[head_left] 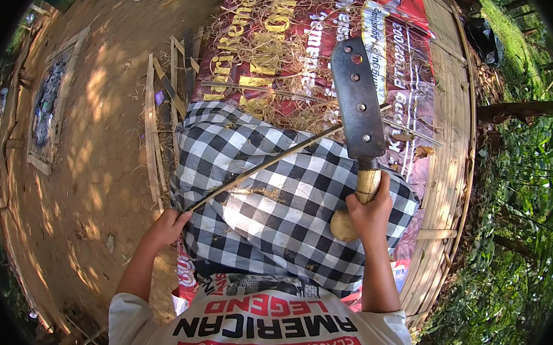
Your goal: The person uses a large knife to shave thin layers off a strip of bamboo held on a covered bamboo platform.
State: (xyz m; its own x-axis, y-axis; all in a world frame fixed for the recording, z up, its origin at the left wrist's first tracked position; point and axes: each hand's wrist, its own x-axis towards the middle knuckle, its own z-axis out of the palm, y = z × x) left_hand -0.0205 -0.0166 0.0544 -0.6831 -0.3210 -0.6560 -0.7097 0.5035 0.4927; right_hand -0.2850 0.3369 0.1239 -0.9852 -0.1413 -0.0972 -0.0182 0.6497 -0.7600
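Note:
My right hand (372, 212) is wrapped round the wooden handle of a large cleaver (358, 101). Its broad dark blade has several round holes and points away from me. A rounded knob ends the handle below my fist. In my left hand (170, 226) is the near end of a thin bamboo strip (257, 169). The strip slants up to the right across my lap, and its far part passes behind the blade. A black-and-white checked cloth (274, 204) covers my lap under both. Whether blade and strip touch, I cannot tell.
Curly shavings (266, 50) lie over a red printed banner (328, 22) ahead. Bamboo slats (450, 120) form the platform's right edge, with green plants (512, 285) beyond. Split bamboo pieces (154, 132) lie left of my lap, beside bare dirt ground (94, 211). A framed pit (51, 99) is farther left.

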